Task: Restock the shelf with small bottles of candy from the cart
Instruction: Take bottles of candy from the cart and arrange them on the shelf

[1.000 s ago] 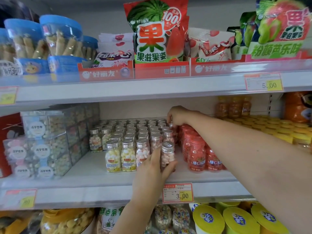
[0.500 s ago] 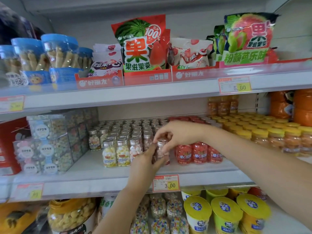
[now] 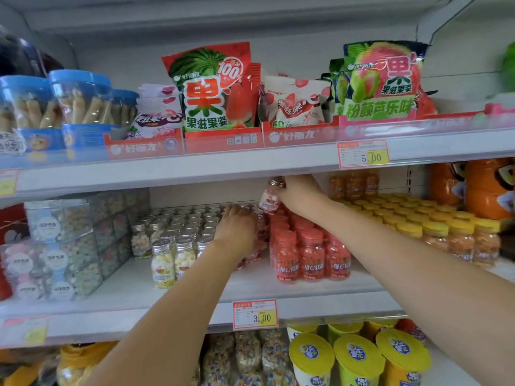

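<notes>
Bottle [image 3: 271,201] now higher in right hand [image 3: 300,194].

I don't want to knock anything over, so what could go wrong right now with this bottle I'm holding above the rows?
The raised bottle in your right hand sits just under the upper shelf edge, so its cap could clip it. Your left hand is among tightly packed silver-capped bottles; a nudge might topple several. Your right forearm crosses above the red bottles and could brush them when lowering.
</notes>
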`<state>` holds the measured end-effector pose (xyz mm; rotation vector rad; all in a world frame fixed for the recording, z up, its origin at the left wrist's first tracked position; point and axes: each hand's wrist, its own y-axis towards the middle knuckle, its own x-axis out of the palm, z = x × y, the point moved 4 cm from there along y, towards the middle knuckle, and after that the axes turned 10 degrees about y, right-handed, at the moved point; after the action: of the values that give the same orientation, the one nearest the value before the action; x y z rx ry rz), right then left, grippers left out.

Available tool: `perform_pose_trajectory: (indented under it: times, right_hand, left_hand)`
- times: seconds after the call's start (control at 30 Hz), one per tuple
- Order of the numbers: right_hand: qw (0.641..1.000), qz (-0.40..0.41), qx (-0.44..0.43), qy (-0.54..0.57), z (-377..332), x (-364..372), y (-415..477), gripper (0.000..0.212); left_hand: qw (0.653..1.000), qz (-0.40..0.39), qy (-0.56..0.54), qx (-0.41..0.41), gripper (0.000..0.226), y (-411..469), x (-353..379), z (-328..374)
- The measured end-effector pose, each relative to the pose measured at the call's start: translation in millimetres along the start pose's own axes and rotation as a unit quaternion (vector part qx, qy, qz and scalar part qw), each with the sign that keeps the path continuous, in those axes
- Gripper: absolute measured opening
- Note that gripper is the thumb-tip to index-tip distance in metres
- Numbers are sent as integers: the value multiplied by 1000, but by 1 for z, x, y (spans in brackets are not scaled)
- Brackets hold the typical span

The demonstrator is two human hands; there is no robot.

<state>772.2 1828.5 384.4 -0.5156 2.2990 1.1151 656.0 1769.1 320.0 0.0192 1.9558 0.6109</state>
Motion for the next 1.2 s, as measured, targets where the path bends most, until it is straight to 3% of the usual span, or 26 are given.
perform_pose_trajectory:
  times: [0.17,0.43,0.53,0.7,0.97,1.13,1.2]
  right_hand:
    - [999,-35,7,-9,2,16,14,27]
    - [991,-116,18,-58,3,20,34,16]
    - [986,-139,32,-85,7,29,45,30]
    - [979,-164,34,-115,11,33,52,15]
    - [963,-204,21,-175,17,68,53,29]
    - [956,-234,27,-174,16,76,49,39]
    - [956,-232,24,-179,15,76,46,38]
  left_hand:
    - [994,-105,-5,7,64,14,13,-4]
    - [994,-109,9,3,60,16,13,-10]
    - [995,-99,-13,15,58,13,15,-10]
    - [995,-96,-34,11,74,13,11,-13]
    - [991,-65,-115,-12,54,13,-12,-31]
    - [990,-65,-124,-6,24,-4,-17,-46]
    - [987,-54,-150,-7,22,-12,-20,-51]
